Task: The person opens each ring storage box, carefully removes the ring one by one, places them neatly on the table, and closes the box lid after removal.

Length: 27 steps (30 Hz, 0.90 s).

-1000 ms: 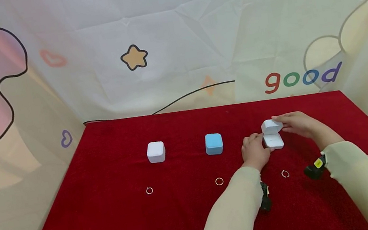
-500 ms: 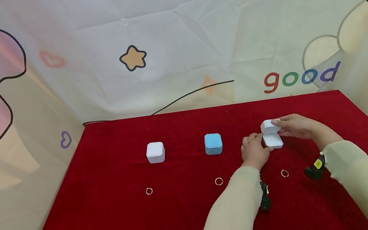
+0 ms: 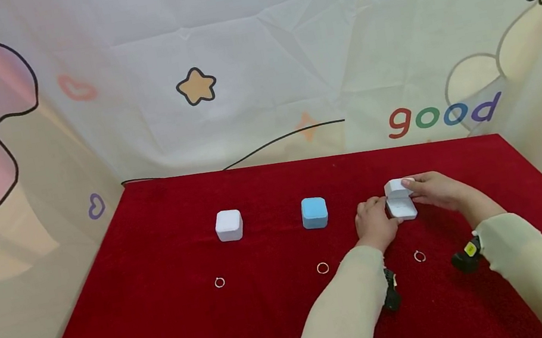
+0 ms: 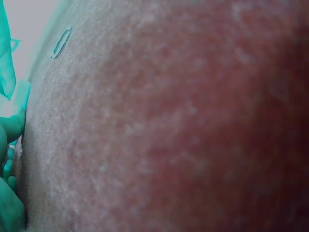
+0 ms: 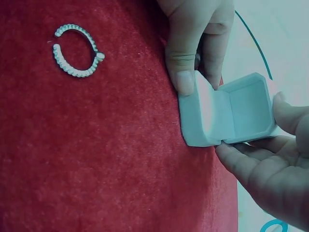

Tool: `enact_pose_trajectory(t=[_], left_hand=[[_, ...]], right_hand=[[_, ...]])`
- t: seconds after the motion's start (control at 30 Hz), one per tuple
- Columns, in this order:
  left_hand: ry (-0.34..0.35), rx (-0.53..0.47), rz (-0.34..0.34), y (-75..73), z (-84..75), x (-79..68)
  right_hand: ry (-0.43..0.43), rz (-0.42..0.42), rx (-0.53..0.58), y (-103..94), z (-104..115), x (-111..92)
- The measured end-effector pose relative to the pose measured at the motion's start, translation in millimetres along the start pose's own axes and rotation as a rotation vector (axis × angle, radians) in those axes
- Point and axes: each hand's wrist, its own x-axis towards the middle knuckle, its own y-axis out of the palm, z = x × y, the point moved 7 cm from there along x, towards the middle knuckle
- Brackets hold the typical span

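An opened white ring box (image 3: 402, 208) stands at the right of the red cloth, lid raised and a pale insert showing. My left hand (image 3: 375, 225) grips its base from the left, thumb at the front corner in the right wrist view. My right hand (image 3: 437, 189) holds the raised lid (image 5: 251, 108) from the right, thumb on its front edge and fingers behind. Nearer to me lies a silver-coloured open-ended ring (image 5: 79, 73) with a small round stone. The left wrist view is mostly blurred cloth, with part of a hand (image 4: 14, 113) at its left edge.
A closed white box (image 3: 229, 226) and a closed light blue box (image 3: 314, 213) stand in line to the left. In front of them lie a silver-coloured ring (image 3: 215, 283) and a gold-coloured ring (image 3: 318, 269). A printed curtain (image 3: 258, 98) hangs behind the cloth.
My right hand has shifted left a little, its thumb coming round onto the lid's front. My left hand stays at the base, and the other boxes and rings have not moved.
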Motion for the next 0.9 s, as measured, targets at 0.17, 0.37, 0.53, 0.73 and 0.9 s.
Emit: enact_pose_trajectory(t=[0.17,0.37,0.53,0.73,0.9], left_hand=[[-0.010,-0.018,0.008,0.7,0.5,0.5],[-0.013,-0.046,0.005,-1.2,1.3,0.5],[-0.015,-0.043,0.001,-1.0,1.5,0.8],[-0.021,-0.050,0.000,0.5,2.4,1.6],[-0.026,-0.052,0.000,0.2,2.1,2.3]], right_hand=[[-0.010,-0.014,-0.002,2.8,-0.9,-2.0],[-0.026,-0.012,0.008,5.0,0.8,-5.4],[-0.029,-0.018,-0.002,5.9,1.3,-7.2],[-0.037,-0.017,-0.019,6.3,-0.8,-7.7],[-0.047,-0.019,-0.033,6.5,-3.0,-7.6]])
